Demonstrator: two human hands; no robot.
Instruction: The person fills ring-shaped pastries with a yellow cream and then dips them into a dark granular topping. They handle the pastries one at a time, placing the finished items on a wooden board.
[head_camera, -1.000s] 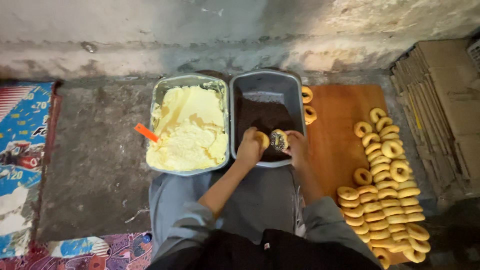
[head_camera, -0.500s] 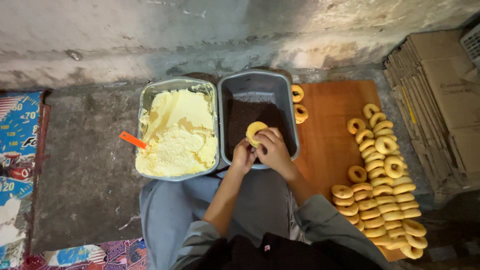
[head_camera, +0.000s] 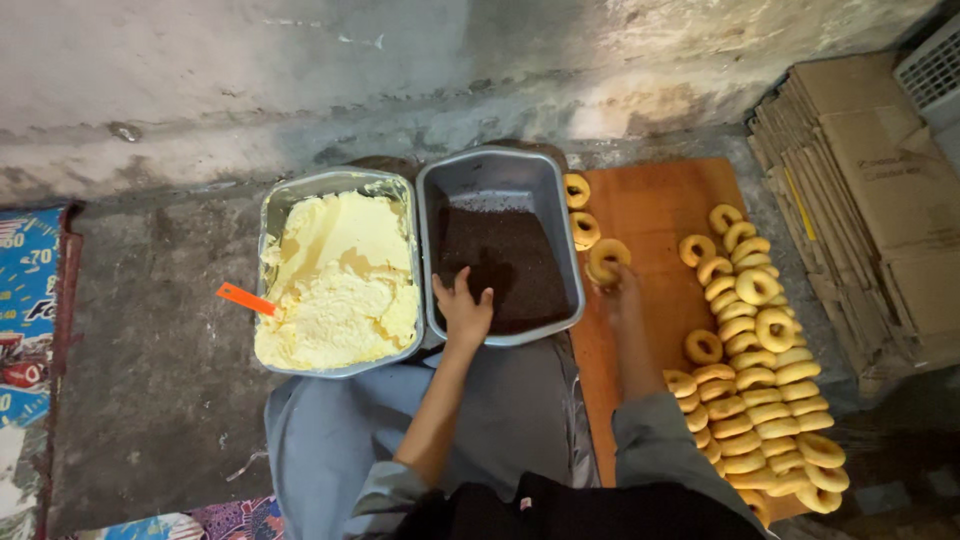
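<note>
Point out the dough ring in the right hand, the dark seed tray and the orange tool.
dough ring (head_camera: 608, 258), head view, its upper band.
seed tray (head_camera: 497, 172), head view, far inner wall.
orange tool (head_camera: 244, 298), head view, handle middle.

There is only one view, from the camera on my head. It looks steeply down past my chest and lap at the concrete floor (head_camera: 150, 330), with the wall (head_camera: 300, 80) running across the top. It sits fairly close, about at arm's reach. The bottom edge is dark, so I can barely make out my body there.

flattened cardboard boxes (head_camera: 868, 190), orange-handled tool (head_camera: 246, 299), patterned mat (head_camera: 25, 300), concrete wall (head_camera: 300, 70)
</note>
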